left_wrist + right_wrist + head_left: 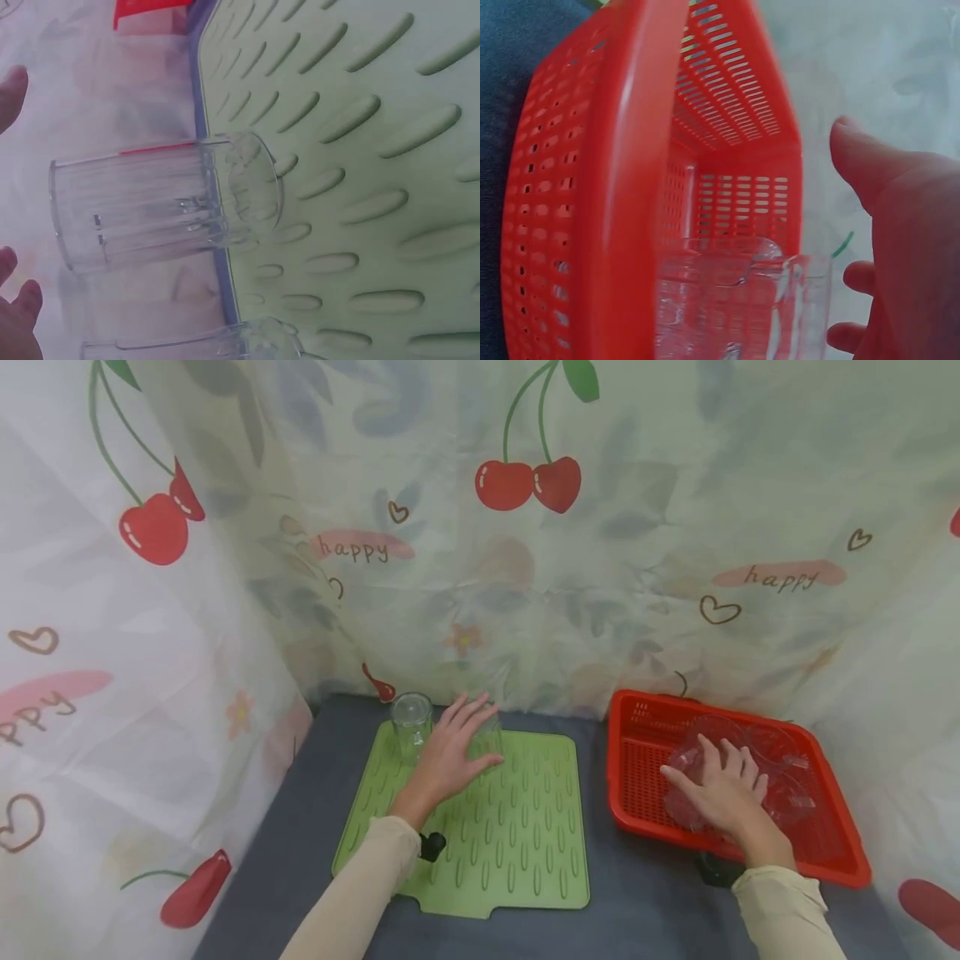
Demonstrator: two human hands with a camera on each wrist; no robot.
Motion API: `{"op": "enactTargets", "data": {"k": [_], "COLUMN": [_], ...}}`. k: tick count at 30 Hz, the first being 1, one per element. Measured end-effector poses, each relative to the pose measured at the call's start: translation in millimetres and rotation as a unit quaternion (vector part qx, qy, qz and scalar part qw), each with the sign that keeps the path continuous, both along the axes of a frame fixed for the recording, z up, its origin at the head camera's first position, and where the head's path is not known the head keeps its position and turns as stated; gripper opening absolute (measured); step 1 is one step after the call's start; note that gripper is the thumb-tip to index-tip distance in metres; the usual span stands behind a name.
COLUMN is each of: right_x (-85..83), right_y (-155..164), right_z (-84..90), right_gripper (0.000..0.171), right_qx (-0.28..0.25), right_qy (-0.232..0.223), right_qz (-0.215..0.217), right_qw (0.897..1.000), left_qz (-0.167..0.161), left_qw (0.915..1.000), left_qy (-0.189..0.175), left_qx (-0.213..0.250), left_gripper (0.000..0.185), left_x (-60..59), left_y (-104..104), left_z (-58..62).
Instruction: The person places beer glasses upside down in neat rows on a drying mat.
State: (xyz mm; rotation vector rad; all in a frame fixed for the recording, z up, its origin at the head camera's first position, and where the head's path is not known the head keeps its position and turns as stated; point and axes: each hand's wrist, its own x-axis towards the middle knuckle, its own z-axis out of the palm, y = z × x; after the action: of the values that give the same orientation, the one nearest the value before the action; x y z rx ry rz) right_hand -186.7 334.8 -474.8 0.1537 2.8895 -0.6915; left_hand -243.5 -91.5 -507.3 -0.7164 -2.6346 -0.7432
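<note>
Two clear ribbed plastic cups (411, 720) stand upside down at the far left corner of the ridged green silicone drying mat (525, 852) on the dark grey desk (300, 860). The left hand (450, 752) hovers over the second cup (487, 737), fingers straight and spread, gripping nothing. The cups stand just beside each other, so a careless brush of the palm could topple one against the other.

The right hand (723, 793) reaches into the red perforated plastic basket (637, 760), fingers relaxed over more clear cups (780, 777) lying jumbled there. Smooth, see-through walls risk a slip; a snagged cup could drag its neighbours.
</note>
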Motion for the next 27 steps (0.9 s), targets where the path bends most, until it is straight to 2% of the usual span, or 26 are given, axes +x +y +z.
{"op": "enactTargets", "data": {"k": [9,14,18,24,27], "right_x": [-1.8,2.6,5.3,4.7,4.7], "right_y": [1,4,6,6,5], "right_z": [-6.0,-8.0,-9.9,-9.2,-8.6], "right_gripper": [0.117,0.12,0.122,0.118,0.117], "right_qx": [0.014,0.016,0.019,0.013,0.014], "right_qy": [-0.008,-0.001,0.01,0.022,0.022], "right_qz": [-0.004,-0.001,0.002,0.003,0.008], "right_qw": [1.0,1.0,1.0,1.0,1.0], "left_qz": [-0.024,-0.02,-0.01,0.012,0.026], "left_qw": [0.9992,0.9982,0.9971,0.9947,0.9943], "left_qy": [0.005,-0.008,-0.003,0.055,0.052], "left_qx": [0.032,0.056,0.076,0.086,0.089], "left_gripper": [0.085,0.086,0.083,0.073,0.07], "left_x": [16.4,24.9,30.3,34.7,38.8], "left_y": [-5,-12,-21,-36,-44], "left_z": [6.1,5.7,0.9,-10.9,-15.6]}}
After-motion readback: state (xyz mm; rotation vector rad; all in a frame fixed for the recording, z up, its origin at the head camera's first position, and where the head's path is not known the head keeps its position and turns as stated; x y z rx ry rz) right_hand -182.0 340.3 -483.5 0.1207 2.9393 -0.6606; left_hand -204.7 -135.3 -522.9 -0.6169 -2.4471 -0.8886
